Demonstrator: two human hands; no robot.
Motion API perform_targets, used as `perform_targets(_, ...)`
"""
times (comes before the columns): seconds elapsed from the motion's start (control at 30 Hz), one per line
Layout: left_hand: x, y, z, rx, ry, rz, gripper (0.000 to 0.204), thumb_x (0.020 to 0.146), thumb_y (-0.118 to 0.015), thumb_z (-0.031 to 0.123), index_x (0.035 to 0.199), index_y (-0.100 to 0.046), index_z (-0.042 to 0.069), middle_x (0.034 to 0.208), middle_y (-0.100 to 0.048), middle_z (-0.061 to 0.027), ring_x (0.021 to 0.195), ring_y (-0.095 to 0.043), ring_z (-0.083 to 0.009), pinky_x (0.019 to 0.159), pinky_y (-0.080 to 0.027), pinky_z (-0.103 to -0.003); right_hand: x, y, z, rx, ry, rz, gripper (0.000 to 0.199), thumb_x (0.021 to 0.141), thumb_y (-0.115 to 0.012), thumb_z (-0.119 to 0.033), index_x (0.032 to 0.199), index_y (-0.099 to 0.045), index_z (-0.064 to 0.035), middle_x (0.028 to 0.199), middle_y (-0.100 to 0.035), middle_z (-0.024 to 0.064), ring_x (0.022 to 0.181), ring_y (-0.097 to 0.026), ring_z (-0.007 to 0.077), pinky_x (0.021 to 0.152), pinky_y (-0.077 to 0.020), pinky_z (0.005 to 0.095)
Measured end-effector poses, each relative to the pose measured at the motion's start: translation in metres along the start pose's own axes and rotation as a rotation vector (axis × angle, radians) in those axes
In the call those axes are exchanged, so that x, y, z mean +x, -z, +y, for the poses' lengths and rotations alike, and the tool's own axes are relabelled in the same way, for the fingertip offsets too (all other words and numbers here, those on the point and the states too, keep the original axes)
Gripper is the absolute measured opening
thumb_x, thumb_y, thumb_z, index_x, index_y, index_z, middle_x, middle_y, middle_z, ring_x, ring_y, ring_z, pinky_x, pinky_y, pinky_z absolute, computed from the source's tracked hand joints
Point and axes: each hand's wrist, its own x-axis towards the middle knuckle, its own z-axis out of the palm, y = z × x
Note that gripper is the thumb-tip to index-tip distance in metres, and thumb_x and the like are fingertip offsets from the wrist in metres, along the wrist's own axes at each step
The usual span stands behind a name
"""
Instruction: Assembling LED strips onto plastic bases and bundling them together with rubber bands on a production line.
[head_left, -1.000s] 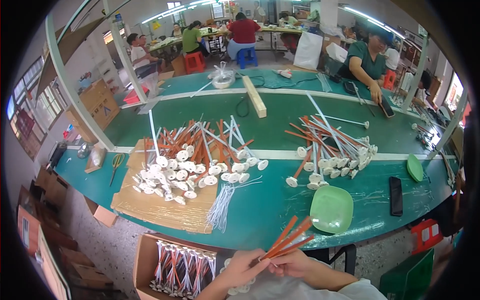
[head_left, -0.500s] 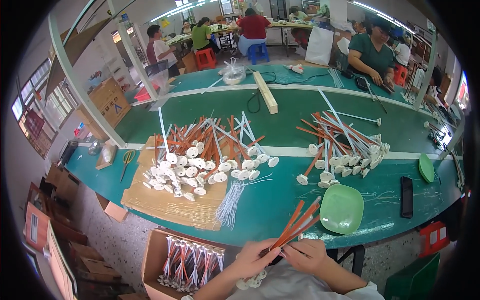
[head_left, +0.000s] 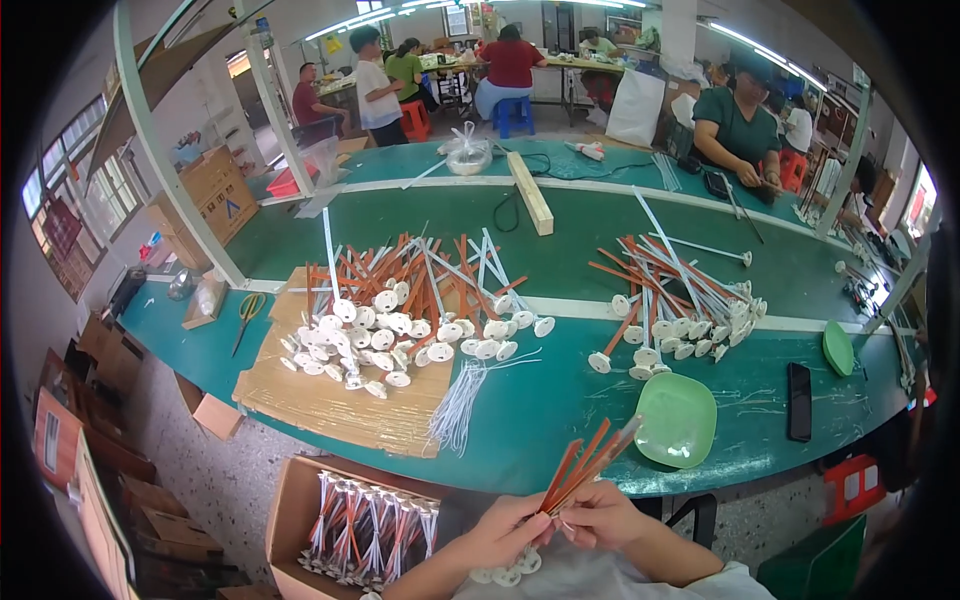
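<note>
In front of my body, over the table's near edge, I hold a bundle of orange-brown and white strips (head_left: 580, 468). White round discs (head_left: 508, 573) at its lower end show below my wrist. My left hand (head_left: 508, 527) is closed around the middle of the bundle. My right hand (head_left: 603, 513) pinches at the same spot, fingertips meeting the left ones; any thin tie between them is too small to make out. Loose white ties (head_left: 462, 408) lie beyond my left hand, beside a heap of disc-ended strips (head_left: 385, 335). A second heap (head_left: 690, 330) lies farther right.
A green square plate (head_left: 677, 425), a black phone (head_left: 799, 402) and a green dish (head_left: 838, 348) are on the right. Cardboard (head_left: 325, 420) and scissors (head_left: 248, 315) lie left. Below stands a carton (head_left: 283, 525) of tied bundles. A wooden bar (head_left: 530, 195) and a co-worker (head_left: 738, 130) are across.
My fingers have shifted at the middle of the bundle, the right fingertips now closer against the left. The view has tilted slightly. A background person in white now stands more upright.
</note>
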Motion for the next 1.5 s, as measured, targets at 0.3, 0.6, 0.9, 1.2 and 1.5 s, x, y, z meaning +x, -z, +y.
perform_targets(0.3, -0.022, -0.005, -0.003, -0.38, -0.092, 0.251, 0.047, 0.103, -0.043, 0.038, 0.127, -0.053, 0.0, 0.071, -0.056, -0.0057, 0.059, -0.049, -0.0125, 0.059, -0.041, -0.026, 0.024, -0.031, -0.024, -0.937, 0.697, 0.063, 0.019, 0.084, -0.07, -0.005, 0.102, -0.067, 0.0009, 0.087, -0.066, 0.0099, 0.062, -0.063, 0.0152, 0.056, -0.0509, 0.0285)
perform_targets(0.6, -0.013, 0.0, -0.003, -0.581, 0.022, 0.173, 0.06, 0.102, -0.045, 0.037, 0.143, -0.037, -0.005, 0.074, -0.056, -0.008, 0.057, -0.049, -0.0148, 0.054, -0.038, -0.028, 0.015, -0.035, -0.037, -1.697, 1.209, -0.038, 0.031, 0.073, -0.072, -0.003, 0.103, -0.067, 0.0008, 0.091, -0.067, 0.0104, 0.071, -0.068, 0.0212, 0.053, -0.0538, 0.0285)
perform_targets(0.9, -0.003, -0.005, -0.004, -0.638, 0.154, 0.165, 0.055, 0.104, -0.042, 0.034, 0.144, -0.037, -0.004, 0.074, -0.055, -0.0068, 0.058, -0.048, -0.0135, 0.056, -0.039, -0.027, 0.022, -0.013, -0.034, -1.718, 1.289, -0.011, 0.03, 0.074, -0.067, -0.005, 0.103, -0.065, 0.0004, 0.084, -0.066, 0.0094, 0.066, -0.066, 0.0193, 0.047, -0.0502, 0.0276)
perform_targets(1.2, -0.011, -0.012, -0.008, -0.428, 0.102, 0.229, 0.051, 0.105, -0.04, 0.032, 0.142, -0.04, -0.003, 0.075, -0.054, -0.0027, 0.064, -0.047, -0.0091, 0.061, -0.04, -0.023, 0.012, -0.025, -0.033, -1.278, 0.598, 0.034, 0.012, 0.087, -0.065, -0.008, 0.095, -0.064, 0.0004, 0.075, -0.064, 0.0078, 0.058, -0.064, 0.0145, 0.047, -0.0467, 0.0243)
perform_targets(1.5, -0.022, -0.003, -0.007, -0.433, 0.113, 0.318, 0.049, 0.104, -0.044, 0.033, 0.14, -0.044, 0.0, 0.072, -0.05, -0.0003, 0.061, -0.044, -0.008, 0.057, -0.037, -0.023, 0.023, -0.028, 0.008, -0.579, 0.268, 0.246, 0.018, 0.096, -0.058, -0.01, 0.109, -0.063, 0.0012, 0.091, -0.066, 0.0095, 0.069, -0.065, 0.0118, 0.052, -0.0498, 0.0244)
